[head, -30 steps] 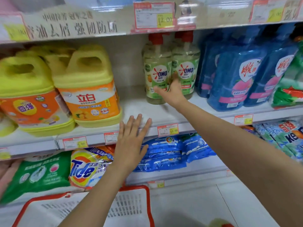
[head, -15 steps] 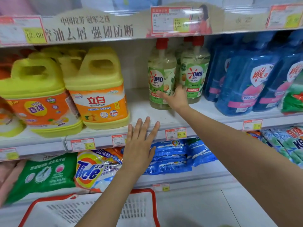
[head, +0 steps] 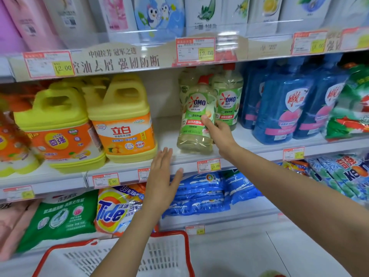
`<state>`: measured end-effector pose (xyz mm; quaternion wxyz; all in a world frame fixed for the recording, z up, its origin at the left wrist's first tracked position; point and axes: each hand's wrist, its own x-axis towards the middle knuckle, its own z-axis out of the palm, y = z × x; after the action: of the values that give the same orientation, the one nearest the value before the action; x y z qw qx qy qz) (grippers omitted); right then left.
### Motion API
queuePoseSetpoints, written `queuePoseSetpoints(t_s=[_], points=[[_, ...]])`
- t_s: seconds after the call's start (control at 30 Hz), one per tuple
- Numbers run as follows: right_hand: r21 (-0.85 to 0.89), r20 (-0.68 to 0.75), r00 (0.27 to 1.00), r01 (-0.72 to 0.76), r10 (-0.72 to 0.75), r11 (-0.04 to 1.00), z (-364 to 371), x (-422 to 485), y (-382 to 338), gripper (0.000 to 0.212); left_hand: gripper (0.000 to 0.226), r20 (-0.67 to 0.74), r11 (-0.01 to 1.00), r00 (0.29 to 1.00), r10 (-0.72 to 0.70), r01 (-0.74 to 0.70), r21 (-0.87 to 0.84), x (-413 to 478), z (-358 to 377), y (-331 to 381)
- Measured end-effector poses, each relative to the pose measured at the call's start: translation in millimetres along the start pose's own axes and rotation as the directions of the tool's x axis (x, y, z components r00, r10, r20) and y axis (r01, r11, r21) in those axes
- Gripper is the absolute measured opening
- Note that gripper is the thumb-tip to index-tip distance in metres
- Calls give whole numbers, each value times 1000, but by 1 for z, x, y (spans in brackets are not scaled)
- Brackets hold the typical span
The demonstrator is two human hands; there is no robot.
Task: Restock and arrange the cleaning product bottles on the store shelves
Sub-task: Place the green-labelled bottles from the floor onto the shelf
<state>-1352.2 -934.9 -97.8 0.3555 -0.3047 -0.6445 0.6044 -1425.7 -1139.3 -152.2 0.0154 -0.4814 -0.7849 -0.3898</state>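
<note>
A clear OMO dish-soap bottle [head: 196, 118] with a red pump and green label stands tilted near the front edge of the middle shelf [head: 179, 156]. My right hand [head: 218, 132] grips its right side, thumb across the label. Another OMO bottle [head: 228, 98] stands upright just behind it to the right, and a further one shows behind. My left hand [head: 162, 177] hovers flat with straight fingers in front of the shelf edge, holding nothing.
Yellow detergent jugs [head: 121, 118] fill the shelf's left part, blue refill bottles [head: 283, 104] the right. Bagged washing powder, a Tide bag [head: 117, 210] among it, lies on the lower shelf. A red-rimmed white basket [head: 123, 254] sits below my arms.
My right hand went from touching the front OMO bottle to gripping it, and the bottle has come forward and tilted. The camera view moved closer and up. My left hand stays flat.
</note>
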Motion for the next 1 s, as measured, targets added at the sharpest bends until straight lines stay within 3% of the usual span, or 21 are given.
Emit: queuePoseSetpoints(t_s=[0.1,0.17,0.23,0.3,0.37,0.43,0.5,0.6,0.7,0.77,0.87,1.0], points=[[41,86,996,2,-6,999,-11,-19,-26,46,48,-62,937,981,-184,156,-314,-2,-17,24],[30,154,988,8,-12,1000,-21,-39,-41,45,44,-45,813,962,-271,203,-546,0,-28,45],[13,222,975,11,-14,1000,-32,-64,-46,42,48,68,640,945,-321,269,-720,1,-37,67],[-1,272,962,12,-11,1000,-43,-93,-41,37,60,230,560,927,-297,364,-744,-3,-41,89],[-12,285,959,6,-2,1000,-53,-121,-31,34,63,277,617,915,-293,403,-676,-15,-36,104],[-55,255,966,-22,36,998,-65,-140,-19,46,57,274,611,906,-324,421,-670,-33,-26,110],[-57,228,968,-91,101,994,-80,-152,-12,64,54,317,519,889,-331,452,-726,-51,-16,114],[215,237,949,-259,207,942,-100,-169,-4,65,55,421,416,865,-272,500,-759,-70,0,122],[452,300,927,-347,226,822,-114,-189,0,61,54,552,405,812,-189,576,-710,-83,17,136],[520,284,935,-336,212,785,-123,-196,0,56,50,610,491,777,-158,598,-634,-86,23,147],[518,208,958,-281,199,808,-136,-202,2,55,56,505,704,849,-154,453,-547,-82,25,164],[399,0,989,-135,147,907,-136,-201,7,76,68,443,767,893,-72,334,-548,-89,37,186]])
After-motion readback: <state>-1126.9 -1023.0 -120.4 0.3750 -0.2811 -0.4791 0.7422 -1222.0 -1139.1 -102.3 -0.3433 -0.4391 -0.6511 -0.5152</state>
